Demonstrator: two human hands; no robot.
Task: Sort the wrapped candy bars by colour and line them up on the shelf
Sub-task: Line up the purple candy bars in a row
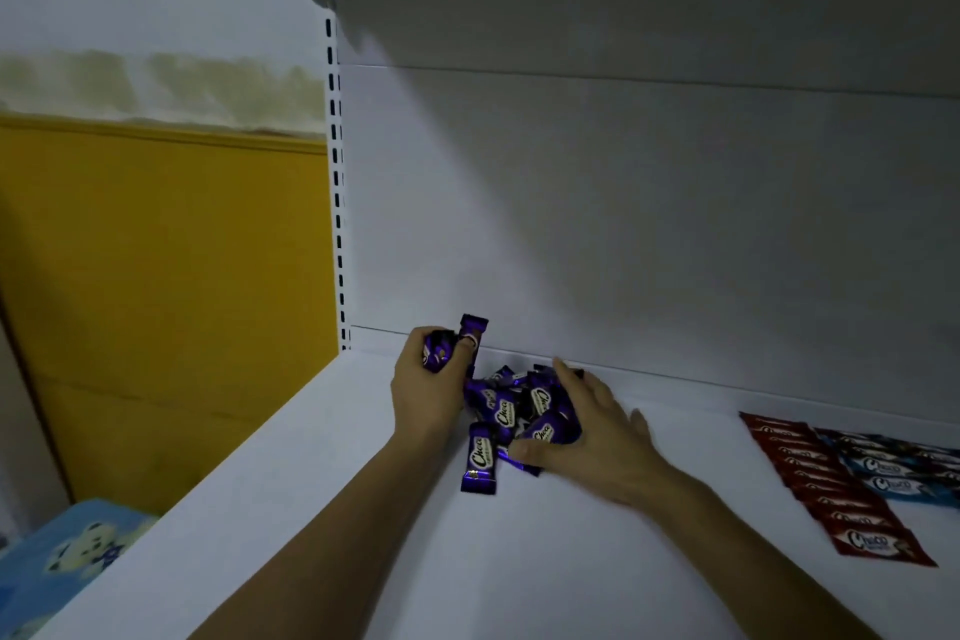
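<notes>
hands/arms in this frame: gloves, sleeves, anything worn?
Nothing worn that shows. The left hand and right hand are bare, with no gloves and no rings visible. Both forearms are bare right down to the bottom edge of the picture, with no sleeve, watch, strap or cable in view. One short, pale nail shows on the left thumb.

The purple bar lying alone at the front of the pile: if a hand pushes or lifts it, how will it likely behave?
The lone purple bar lies flat on the white shelf, so it should slide rather than roll. Its glossy wrapper looks slippery, and the crimped ends probably flex. The left hand grips several such bars together, which suggests each is light.
</notes>
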